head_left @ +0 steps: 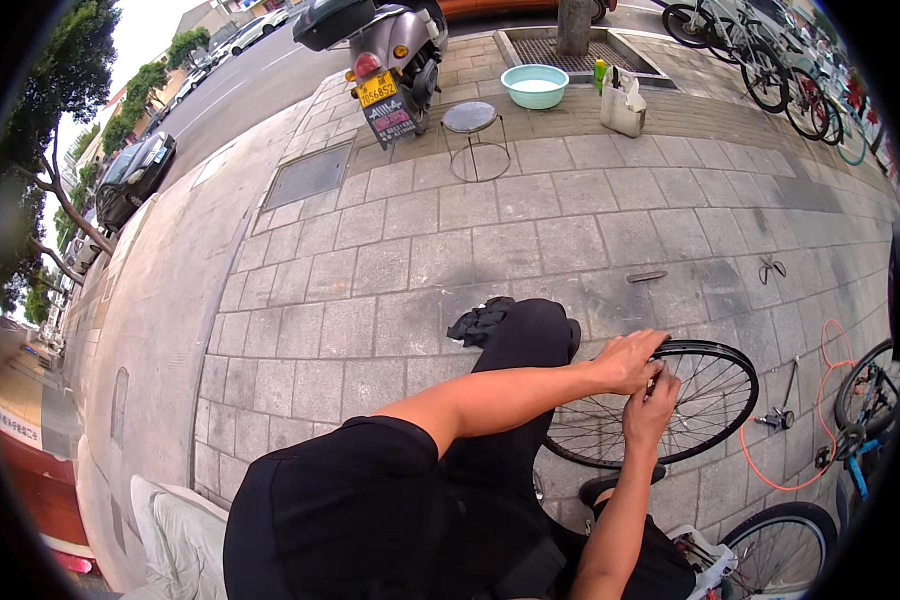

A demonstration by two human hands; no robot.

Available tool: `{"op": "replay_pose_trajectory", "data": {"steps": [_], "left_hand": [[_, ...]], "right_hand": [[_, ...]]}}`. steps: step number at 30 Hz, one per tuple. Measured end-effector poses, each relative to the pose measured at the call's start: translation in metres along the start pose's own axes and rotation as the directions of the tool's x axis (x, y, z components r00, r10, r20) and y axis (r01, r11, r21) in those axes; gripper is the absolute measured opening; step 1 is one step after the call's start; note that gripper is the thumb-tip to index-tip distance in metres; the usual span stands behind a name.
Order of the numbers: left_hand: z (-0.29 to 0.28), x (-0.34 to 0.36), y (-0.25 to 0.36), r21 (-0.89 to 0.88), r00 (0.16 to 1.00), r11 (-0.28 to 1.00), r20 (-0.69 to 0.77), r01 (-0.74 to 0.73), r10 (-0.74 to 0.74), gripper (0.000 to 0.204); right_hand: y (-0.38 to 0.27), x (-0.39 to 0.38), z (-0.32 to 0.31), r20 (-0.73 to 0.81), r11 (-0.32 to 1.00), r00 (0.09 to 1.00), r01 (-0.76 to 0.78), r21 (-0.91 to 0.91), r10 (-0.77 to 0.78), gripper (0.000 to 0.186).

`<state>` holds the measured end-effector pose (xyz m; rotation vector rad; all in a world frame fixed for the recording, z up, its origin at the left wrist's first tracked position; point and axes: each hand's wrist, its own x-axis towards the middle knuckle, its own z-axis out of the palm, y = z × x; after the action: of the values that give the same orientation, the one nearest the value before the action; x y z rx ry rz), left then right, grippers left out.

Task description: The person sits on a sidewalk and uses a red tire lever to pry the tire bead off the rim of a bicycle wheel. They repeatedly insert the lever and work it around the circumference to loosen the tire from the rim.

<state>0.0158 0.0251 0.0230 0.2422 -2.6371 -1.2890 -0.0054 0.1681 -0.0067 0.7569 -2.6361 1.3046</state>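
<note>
A bicycle wheel [722, 424] with a black tire and spokes lies tilted beside my bent knee. My left hand [622, 360] grips its upper rim, fingers curled over the tire. Just below, my right hand [652, 405] has thumb and fingers pinched at the inner side of the rim; whatever is between them is too small and hidden to make out. A crumpled black cloth [475, 325] lies left of my knee. On the paving beyond the wheel are a flat metal bar [646, 276] and a scissor-like tool [771, 270].
An air tool with gauge [776, 418] and orange hose [779, 487] lie right of the wheel, near bicycles [855, 470]. A stool [470, 118], basin [534, 85], bag [622, 110] and scooter [398, 52] stand ahead. A pale padded seat [165, 530] is at lower left.
</note>
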Motion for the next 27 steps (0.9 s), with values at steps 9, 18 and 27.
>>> {"op": "replay_pose_trajectory", "data": {"steps": [9, 18, 27], "left_hand": [[0.007, 0.004, 0.008, 0.022, 0.999, 0.999, -0.007, -0.043, 0.043, 0.050], [0.020, 0.004, -0.008, 0.035, 0.985, 0.986, -0.060, -0.161, 0.163, 0.052], [0.032, 0.000, -0.012, 0.118, 0.969, 0.973, -0.126, -0.197, 0.211, 0.053]], "right_hand": [[0.013, 0.000, -0.003, -0.045, 0.991, 0.991, 0.126, -0.050, -0.128, 0.040], [0.012, -0.001, 0.001, -0.061, 0.952, 0.963, 0.247, -0.180, -0.261, 0.043], [0.037, 0.008, 0.010, 0.018, 0.960, 0.971, 0.236, -0.149, -0.236, 0.028]]}}
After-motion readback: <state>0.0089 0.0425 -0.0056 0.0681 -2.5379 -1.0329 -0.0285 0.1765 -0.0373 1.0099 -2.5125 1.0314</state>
